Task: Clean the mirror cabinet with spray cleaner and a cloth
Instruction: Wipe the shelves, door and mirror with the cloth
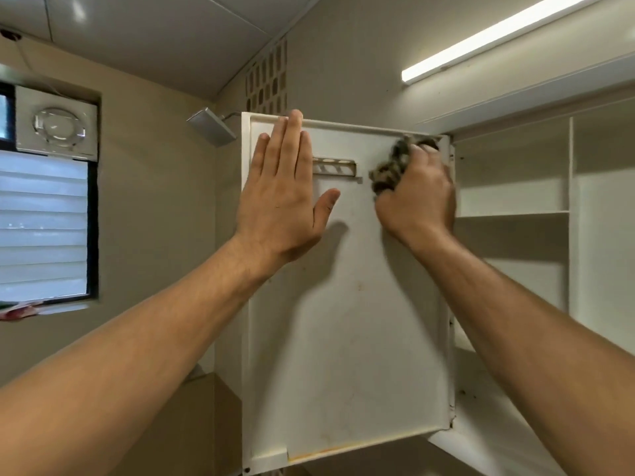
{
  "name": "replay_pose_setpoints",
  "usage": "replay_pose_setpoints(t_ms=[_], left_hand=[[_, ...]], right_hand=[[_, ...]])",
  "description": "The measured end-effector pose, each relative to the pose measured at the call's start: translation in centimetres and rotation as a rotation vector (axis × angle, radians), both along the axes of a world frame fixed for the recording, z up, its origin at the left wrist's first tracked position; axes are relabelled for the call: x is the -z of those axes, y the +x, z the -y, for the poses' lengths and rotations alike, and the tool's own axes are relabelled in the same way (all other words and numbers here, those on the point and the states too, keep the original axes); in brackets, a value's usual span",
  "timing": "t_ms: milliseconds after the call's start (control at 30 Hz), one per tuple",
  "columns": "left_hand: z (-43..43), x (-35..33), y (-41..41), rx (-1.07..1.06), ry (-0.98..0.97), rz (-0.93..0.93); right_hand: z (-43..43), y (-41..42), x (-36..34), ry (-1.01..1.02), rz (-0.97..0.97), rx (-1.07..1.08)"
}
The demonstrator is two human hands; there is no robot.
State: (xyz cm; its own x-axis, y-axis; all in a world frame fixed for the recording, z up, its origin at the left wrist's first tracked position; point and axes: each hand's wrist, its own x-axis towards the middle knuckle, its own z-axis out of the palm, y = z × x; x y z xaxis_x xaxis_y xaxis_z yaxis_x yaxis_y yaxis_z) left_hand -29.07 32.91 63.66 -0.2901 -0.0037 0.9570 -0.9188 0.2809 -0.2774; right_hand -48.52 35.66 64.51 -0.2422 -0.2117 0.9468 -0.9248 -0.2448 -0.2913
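Observation:
The white cabinet door (347, 321) stands swung open, its stained inner face toward me. My left hand (281, 197) lies flat with fingers spread against the door's upper left part, its fingertips at the top rim. My right hand (417, 194) is closed around a dark crumpled cloth (391, 166) and presses it on the door's upper right corner, near the hinge side. A small slotted rack (335, 166) is fixed to the door between the two hands. No spray bottle is in view.
The open cabinet interior (515, 187) with white shelves and a vertical divider lies to the right. A shower head (211, 127) hangs behind the door's top left corner. An exhaust fan (56, 123) and a louvred window (43, 228) are on the left wall. A tube light (494, 36) runs overhead.

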Motion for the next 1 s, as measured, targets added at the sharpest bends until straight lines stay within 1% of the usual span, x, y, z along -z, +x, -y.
replay_pose_setpoints(t_ms=[33, 67, 100, 133, 167, 200, 267, 333, 367, 400, 467, 500, 533, 567, 600, 633, 733, 767, 800, 833, 867, 900, 933, 967, 1000], left_hand=[[0.0, -0.2, -0.5, 0.023, -0.001, -0.021], [0.0, -0.4, -1.0, 0.047, -0.003, -0.049], [0.0, -0.5, -1.1, 0.065, -0.005, -0.073], [0.1, -0.5, -1.2, 0.083, -0.009, -0.082], [0.2, -0.5, -1.1, 0.093, -0.018, -0.08], [0.2, -0.4, -1.0, 0.099, -0.028, -0.074], [0.2, -0.5, -0.8, 0.101, -0.031, -0.063], [0.0, -0.3, -0.7, 0.079, -0.021, -0.058], [0.0, -0.3, -0.8, 0.071, -0.017, -0.061], [-0.2, -0.1, -1.0, 0.066, -0.009, -0.069], [-0.3, 0.0, -1.4, 0.056, -0.006, -0.092], [-0.3, 0.0, -1.5, 0.052, -0.008, -0.105], [-0.3, 0.1, -1.6, 0.052, -0.012, -0.112], [-0.3, 0.1, -1.7, 0.053, -0.015, -0.116], [-0.4, 0.2, -1.7, 0.052, -0.02, -0.118], [-0.4, 0.2, -1.8, 0.047, -0.021, -0.116], [-0.7, 0.3, -1.7, 0.043, -0.02, -0.118], [-0.7, 0.4, -1.8, 0.054, -0.018, -0.118], [-0.7, 0.4, -1.9, 0.066, -0.013, -0.116], [-0.6, 0.3, -1.8, 0.076, -0.004, -0.111], [-0.6, 0.4, -1.6, 0.083, 0.006, -0.104], [-0.5, 0.3, -1.3, 0.093, 0.009, -0.1], [-0.6, 0.4, -1.1, 0.101, 0.018, -0.096], [-0.6, 0.4, -0.8, 0.104, 0.03, -0.082], [-0.6, 0.4, -0.6, 0.099, 0.04, -0.064]], right_hand=[[0.0, 0.9, -0.5, -0.01, -0.08, -0.071], [0.1, 1.2, -0.6, -0.007, -0.203, -0.107], [0.3, 1.1, -0.4, 0.008, -0.332, -0.104], [0.4, 0.0, -0.1, 0.021, -0.429, -0.059], [0.5, -1.6, 0.1, 0.018, -0.481, 0.02], [0.8, -3.5, 0.2, 0.014, -0.478, 0.116], [1.1, -6.5, 0.8, 0.058, -0.355, 0.284], [1.4, -7.0, 2.5, 0.103, -0.2, 0.306], [1.5, -6.5, 3.9, 0.095, -0.187, 0.289], [1.6, -5.7, 5.9, 0.091, -0.242, 0.243], [1.5, -4.3, 10.2, 0.132, -0.459, 0.053], [1.2, -4.2, 12.0, 0.165, -0.583, -0.004], [0.8, -4.6, 12.7, 0.198, -0.695, -0.004], [0.7, -5.4, 12.3, 0.209, -0.76, 0.036], [0.9, -6.3, 11.2, 0.207, -0.749, 0.088], [1.0, -6.7, 9.7, 0.191, -0.648, 0.112], [1.7, -4.7, 5.1, 0.114, -0.202, 0.122], [2.2, -3.0, 4.8, 0.09, -0.127, 0.12], [2.6, -1.2, 5.3, 0.058, -0.124, 0.073], [3.1, 0.1, 6.6, 0.034, -0.203, -0.005], [3.4, 1.1, 8.7, 0.035, -0.361, -0.077], [3.5, 1.0, 11.0, 0.041, -0.587, -0.11], [3.4, 0.0, 13.1, 0.049, -0.818, -0.109], [3.5, -1.7, 14.7, 0.048, -0.992, -0.101], [3.7, -3.7, 15.9, 0.04, -1.098, -0.097]])
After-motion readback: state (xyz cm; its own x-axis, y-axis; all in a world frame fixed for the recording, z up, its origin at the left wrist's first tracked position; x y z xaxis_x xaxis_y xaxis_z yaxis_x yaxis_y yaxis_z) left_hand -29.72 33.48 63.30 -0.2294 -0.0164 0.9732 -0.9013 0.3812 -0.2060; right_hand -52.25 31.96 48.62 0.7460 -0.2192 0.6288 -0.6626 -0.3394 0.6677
